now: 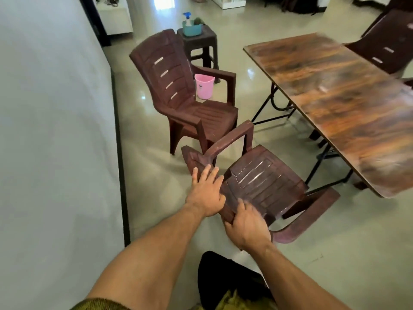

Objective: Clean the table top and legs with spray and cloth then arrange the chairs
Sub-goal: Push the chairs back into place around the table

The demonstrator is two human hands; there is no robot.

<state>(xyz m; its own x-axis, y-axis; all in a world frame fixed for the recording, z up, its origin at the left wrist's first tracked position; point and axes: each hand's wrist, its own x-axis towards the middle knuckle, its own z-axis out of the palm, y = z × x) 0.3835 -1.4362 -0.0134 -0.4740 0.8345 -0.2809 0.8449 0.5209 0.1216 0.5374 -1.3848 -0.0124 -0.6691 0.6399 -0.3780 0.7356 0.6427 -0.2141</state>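
A person, seen from their own head height, held a dark brown moulded plastic armchair point(263, 182) by the top of its slatted backrest. The armchair appeared tipped back toward them, its seat facing a long wood-grain table point(335, 97) on black folding metal legs point(268, 113), and it sat just beside the table's near long edge.

The right hand point(245, 224) clamped the backrest's top edge with fingers curled over its front, and it looked to be taking the load. The left hand point(206, 193) lay flat on the rear of the backrest, fingers straight and spread, apparently steadying rather than gripping. The tilt probably freed some legs so the armchair could be swung or dragged into place.

A second brown plastic chair point(185, 95) stood upright beyond, near a pale wall point(55, 130). A third brown chair point(388, 43) showed blurred at the table's far side. Farther back, a dark plastic stool point(199, 43) carried a teal basket point(192, 30) holding a blue-topped spray bottle point(187, 17). A pink plastic bucket point(203, 86) sat on the floor behind the second chair. No cloth could be made out. Cleaning seemed finished and arranging the chairs under way.
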